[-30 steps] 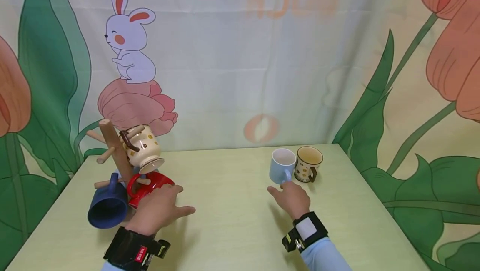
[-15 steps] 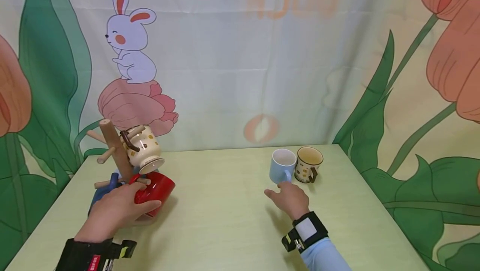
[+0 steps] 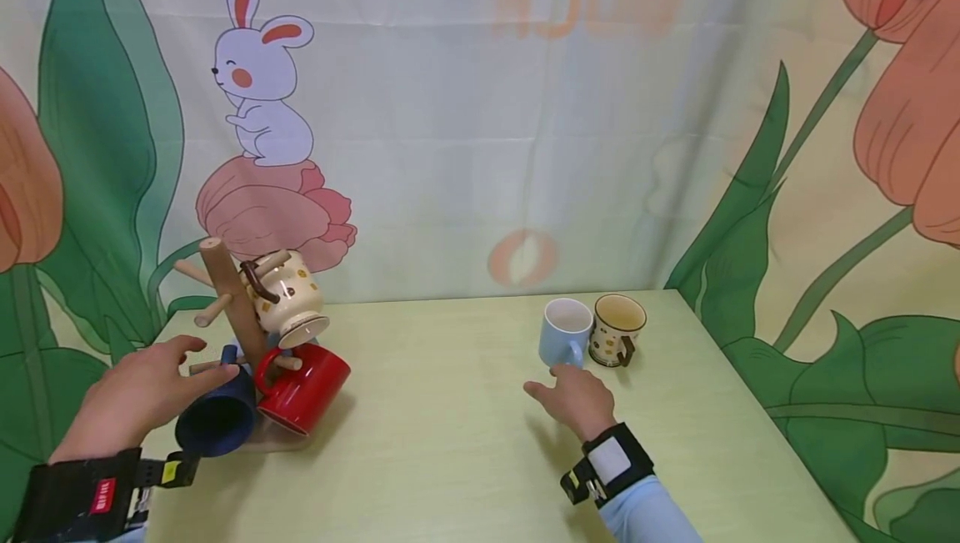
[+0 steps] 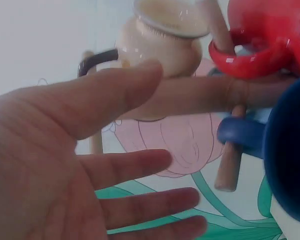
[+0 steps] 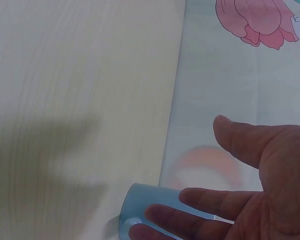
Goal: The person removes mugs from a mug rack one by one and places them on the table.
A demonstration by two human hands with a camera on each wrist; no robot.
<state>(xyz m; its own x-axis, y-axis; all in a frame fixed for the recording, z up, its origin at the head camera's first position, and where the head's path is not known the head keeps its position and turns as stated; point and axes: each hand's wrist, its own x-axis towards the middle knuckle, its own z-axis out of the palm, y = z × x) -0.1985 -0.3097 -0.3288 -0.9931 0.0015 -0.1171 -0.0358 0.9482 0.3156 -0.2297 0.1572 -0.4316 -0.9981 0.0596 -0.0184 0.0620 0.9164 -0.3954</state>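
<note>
right now the dark blue mug (image 3: pixel 216 418) hangs low on the left side of the wooden stand (image 3: pixel 238 305), its handle (image 4: pixel 242 135) looped over a peg (image 4: pixel 228 172) and its mouth turned downward and toward the person. its long axis slopes from the raised base at the back to that mouth at the front. the left hand (image 3: pixel 135 397) is plainly the nearer one: the mug lies just to its right, with the handle beyond the thumb. that side-on line from palm to handle is, i'd judge, the relation that any grip here would turn on. the left fingers are spread and hold nothing, and the wrist view shows a gap between them and the mug. across the stand, the red mug (image 3: pixel 309 389) hangs tilted by its handle, and above it a spotted cream mug (image 3: pixel 291 301) hangs upside down. well apart, the right hand (image 3: pixel 583 401) has its fingers extended, gripping nothing, by the light blue mug (image 3: pixel 562 341); whether they touch it i cannot tell. that mug stands upright on the table (image 3: pixel 435 426), just beside a spotted brown-handled mug (image 3: pixel 615 334).
</note>
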